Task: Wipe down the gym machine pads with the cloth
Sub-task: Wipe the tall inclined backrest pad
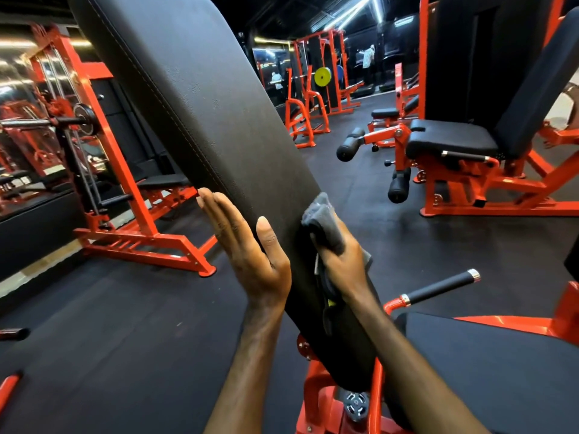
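Head view, frame centre: left hand [247, 245], fingers straight, steadied tilted black padded backrest [200, 98]; right hand [341, 261] gripped bunched grey cloth [322, 220] against it, mid-wipe. Next move likely an upward stroke.

Left hand [247, 249] flat against black back pad [200, 98]; right hand [340, 261] presses grey cloth [322, 220] on pad.
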`<state>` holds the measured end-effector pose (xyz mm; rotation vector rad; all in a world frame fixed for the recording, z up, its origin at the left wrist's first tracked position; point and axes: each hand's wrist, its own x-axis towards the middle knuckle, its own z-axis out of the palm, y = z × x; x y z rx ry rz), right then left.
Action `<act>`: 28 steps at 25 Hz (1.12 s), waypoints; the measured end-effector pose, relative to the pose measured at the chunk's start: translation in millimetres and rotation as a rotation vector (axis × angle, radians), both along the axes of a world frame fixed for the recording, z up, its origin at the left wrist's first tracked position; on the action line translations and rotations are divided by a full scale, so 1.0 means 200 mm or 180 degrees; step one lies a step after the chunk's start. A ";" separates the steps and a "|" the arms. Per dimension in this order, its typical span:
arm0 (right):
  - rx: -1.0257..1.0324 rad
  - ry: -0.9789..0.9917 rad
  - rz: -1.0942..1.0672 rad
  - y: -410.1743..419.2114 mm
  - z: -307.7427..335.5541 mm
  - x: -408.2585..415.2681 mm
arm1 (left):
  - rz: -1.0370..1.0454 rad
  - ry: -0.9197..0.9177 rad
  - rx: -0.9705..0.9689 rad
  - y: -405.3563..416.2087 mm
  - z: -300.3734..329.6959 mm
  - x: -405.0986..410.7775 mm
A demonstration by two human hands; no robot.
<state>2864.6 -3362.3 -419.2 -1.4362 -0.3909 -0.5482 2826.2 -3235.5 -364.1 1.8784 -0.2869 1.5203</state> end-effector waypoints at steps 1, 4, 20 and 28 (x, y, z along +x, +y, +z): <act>-0.0106 -0.0183 0.0055 -0.02 0.04 0.03 | -0.0008 -0.0002 0.0007 0.00 0.00 0.00; -0.0077 0.0027 -0.0117 -0.06 0.06 0.20 | -0.0049 0.0010 0.0057 0.01 -0.04 -0.01; 0.0068 0.0110 -0.0022 0.01 -0.19 -0.30 | -0.0159 0.0095 0.0093 0.00 -0.06 -0.02; 0.0030 -0.0146 0.0175 0.05 -0.14 -0.25 | -0.0184 0.0173 0.0131 0.02 -0.06 -0.02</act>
